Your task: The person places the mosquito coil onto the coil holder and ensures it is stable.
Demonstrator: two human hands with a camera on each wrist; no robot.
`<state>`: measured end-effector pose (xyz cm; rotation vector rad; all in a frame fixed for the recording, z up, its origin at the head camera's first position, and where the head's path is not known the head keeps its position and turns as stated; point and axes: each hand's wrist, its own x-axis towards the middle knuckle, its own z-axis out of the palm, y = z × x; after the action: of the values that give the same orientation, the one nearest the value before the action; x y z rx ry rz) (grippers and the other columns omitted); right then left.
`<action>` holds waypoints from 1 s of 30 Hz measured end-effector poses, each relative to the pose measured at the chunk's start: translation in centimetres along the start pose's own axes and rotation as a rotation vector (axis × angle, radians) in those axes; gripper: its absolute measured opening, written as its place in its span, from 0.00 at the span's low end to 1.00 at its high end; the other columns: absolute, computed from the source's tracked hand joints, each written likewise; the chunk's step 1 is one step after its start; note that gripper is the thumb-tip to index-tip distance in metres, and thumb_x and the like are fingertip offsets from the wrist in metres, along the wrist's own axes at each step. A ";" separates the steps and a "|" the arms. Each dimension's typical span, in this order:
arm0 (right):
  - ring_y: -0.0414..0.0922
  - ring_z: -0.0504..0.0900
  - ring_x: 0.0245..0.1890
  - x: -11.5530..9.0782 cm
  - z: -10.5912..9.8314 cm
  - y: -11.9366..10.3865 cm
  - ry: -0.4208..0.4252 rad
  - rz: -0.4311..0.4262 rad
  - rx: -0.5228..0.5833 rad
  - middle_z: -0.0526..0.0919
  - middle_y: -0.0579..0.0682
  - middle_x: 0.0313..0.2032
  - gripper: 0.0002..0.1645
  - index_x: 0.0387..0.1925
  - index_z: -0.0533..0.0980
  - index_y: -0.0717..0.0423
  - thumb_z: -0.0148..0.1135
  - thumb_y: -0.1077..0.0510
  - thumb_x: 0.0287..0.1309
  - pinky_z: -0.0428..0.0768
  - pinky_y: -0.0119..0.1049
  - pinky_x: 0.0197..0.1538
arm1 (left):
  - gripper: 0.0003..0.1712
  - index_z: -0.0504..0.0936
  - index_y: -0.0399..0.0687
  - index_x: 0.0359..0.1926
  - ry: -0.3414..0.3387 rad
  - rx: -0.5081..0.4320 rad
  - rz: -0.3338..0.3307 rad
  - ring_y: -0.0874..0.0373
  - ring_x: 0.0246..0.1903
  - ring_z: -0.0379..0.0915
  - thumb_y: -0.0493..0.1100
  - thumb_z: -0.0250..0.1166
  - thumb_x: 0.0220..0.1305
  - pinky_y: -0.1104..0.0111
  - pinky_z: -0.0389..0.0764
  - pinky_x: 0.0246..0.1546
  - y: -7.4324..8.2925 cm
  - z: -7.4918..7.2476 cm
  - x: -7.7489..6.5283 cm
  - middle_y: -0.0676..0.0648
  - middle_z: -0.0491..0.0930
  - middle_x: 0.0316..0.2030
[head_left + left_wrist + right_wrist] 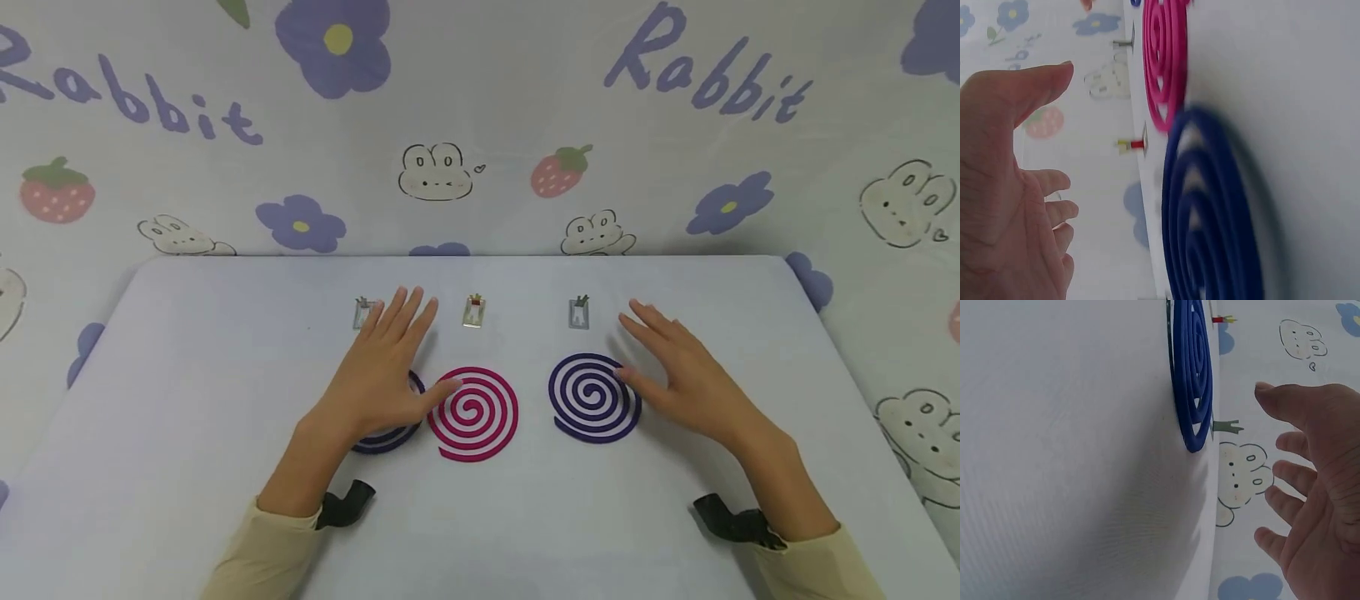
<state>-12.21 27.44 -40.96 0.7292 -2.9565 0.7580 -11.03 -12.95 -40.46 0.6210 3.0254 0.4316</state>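
Note:
Three flat spiral mosquito coils lie in a row on the white table: a dark blue coil (pixel 384 442) on the left, a pink coil (pixel 471 408) in the middle, and another dark blue coil (pixel 593 393) on the right. My left hand (pixel 378 379) hovers over the left blue coil, hiding much of it, its thumb reaching over the pink coil's edge. Holding nothing, my right hand (pixel 693 387) is held above the table beside the right blue coil, with the thumb over its rim. Both hands have their fingers extended or relaxed.
Behind the coils sit three small metal coil stands: a silver one (pixel 358 315) partly covered by left fingertips, a gold one (pixel 475 302) with a red part, and a silver one (pixel 579 302) to the right. A printed rabbit-pattern cloth (pixel 510 100) rises at the table's back edge.

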 end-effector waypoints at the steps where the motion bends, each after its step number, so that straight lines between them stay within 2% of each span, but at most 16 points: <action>1: 0.66 0.57 0.82 0.0 0.0 -0.1 -0.015 0.005 0.005 0.60 0.61 0.82 0.43 0.78 0.66 0.56 0.72 0.53 0.67 0.56 0.69 0.81 | 0.61 0.48 0.47 0.86 -0.006 -0.009 0.011 0.46 0.87 0.34 0.74 0.61 0.65 0.48 0.38 0.88 0.4 0.2 0.3 0.42 0.46 0.86; 9: 0.64 0.57 0.83 -0.1 0.5 -1.1 -0.092 -0.001 0.013 0.61 0.58 0.82 0.47 0.79 0.65 0.55 0.74 0.51 0.64 0.57 0.71 0.80 | 0.60 0.51 0.48 0.85 -0.074 -0.055 0.064 0.48 0.87 0.35 0.73 0.61 0.64 0.49 0.37 0.88 2.8 1.6 1.5 0.44 0.48 0.86; 12: 0.64 0.59 0.82 -0.2 0.4 -1.2 -0.117 0.000 -0.001 0.64 0.58 0.81 0.48 0.78 0.66 0.57 0.76 0.50 0.61 0.58 0.70 0.80 | 0.59 0.52 0.48 0.85 -0.095 -0.074 0.087 0.48 0.87 0.35 0.72 0.61 0.64 0.51 0.39 0.88 3.8 2.1 2.0 0.43 0.48 0.86; 16: 0.65 0.65 0.78 -0.4 0.1 -1.4 -0.150 0.015 -0.001 0.71 0.60 0.76 0.46 0.75 0.70 0.56 0.77 0.47 0.61 0.65 0.70 0.77 | 0.58 0.52 0.47 0.85 -0.129 -0.085 0.120 0.48 0.87 0.37 0.72 0.61 0.65 0.54 0.42 0.87 5.3 2.6 2.6 0.42 0.49 0.86; 22: 0.67 0.72 0.73 -0.6 0.1 -1.4 -0.185 0.055 0.008 0.74 0.61 0.72 0.44 0.72 0.73 0.54 0.78 0.45 0.59 0.73 0.70 0.72 | 0.56 0.56 0.44 0.84 -0.178 -0.062 0.167 0.47 0.86 0.43 0.73 0.60 0.68 0.55 0.45 0.88 7.7 3.2 3.4 0.40 0.55 0.84; 28: 0.63 0.75 0.72 -0.7 0.5 -1.2 -0.193 0.040 0.020 0.76 0.60 0.71 0.46 0.72 0.72 0.56 0.81 0.46 0.57 0.75 0.66 0.72 | 0.57 0.64 0.42 0.80 -0.181 -0.023 0.206 0.47 0.83 0.55 0.77 0.61 0.65 0.54 0.58 0.85 9.6 3.7 4.2 0.42 0.62 0.81; 30: 0.62 0.77 0.70 -0.7 0.6 -1.2 -0.199 0.041 0.020 0.77 0.59 0.69 0.46 0.72 0.73 0.56 0.81 0.46 0.56 0.76 0.64 0.72 | 0.57 0.66 0.42 0.79 -0.180 -0.008 0.217 0.47 0.82 0.57 0.78 0.62 0.64 0.54 0.60 0.84 10.2 3.8 4.5 0.42 0.64 0.80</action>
<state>-11.02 26.53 -41.04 0.7916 -3.1539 0.7606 -10.95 -1.18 -41.19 0.9377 2.7965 0.3705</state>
